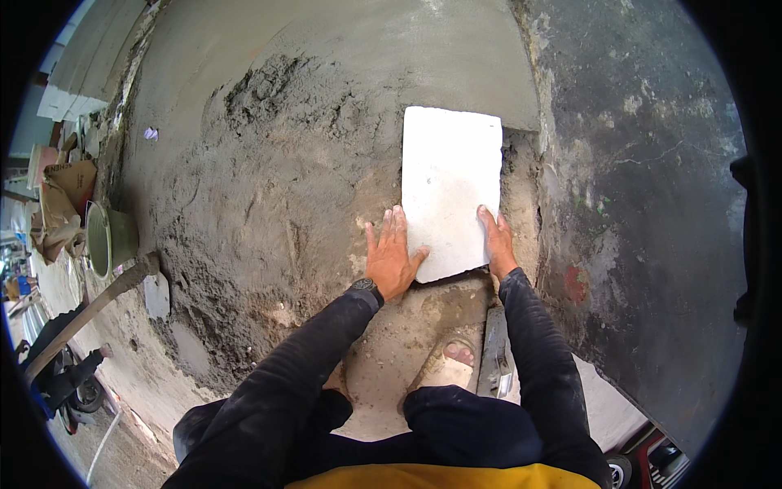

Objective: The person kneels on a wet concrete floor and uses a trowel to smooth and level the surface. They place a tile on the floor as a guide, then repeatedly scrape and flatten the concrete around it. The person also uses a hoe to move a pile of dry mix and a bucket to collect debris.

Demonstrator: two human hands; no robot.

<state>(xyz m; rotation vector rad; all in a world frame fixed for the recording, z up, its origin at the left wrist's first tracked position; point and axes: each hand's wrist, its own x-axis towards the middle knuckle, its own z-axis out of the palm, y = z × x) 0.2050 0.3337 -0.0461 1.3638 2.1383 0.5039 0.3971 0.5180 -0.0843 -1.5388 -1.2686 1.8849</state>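
A white lightweight concrete block, flat and rectangular with chipped edges, lies between my hands with dark shadow under its near edge. My left hand is at its lower left, fingers spread and stretched forward, thumb against the block's edge. On the right side, my right hand holds the block, thumb on its top face and fingers along its edge. Rough, damp mortar spreads to the left of the block, and smoothed grey mortar lies beyond it.
A dark wall-like slab borders the right side. To the left are a bucket, a hoe-like tool with a long handle and a torn brown paper bag. A metal tool rests beside my sandalled foot.
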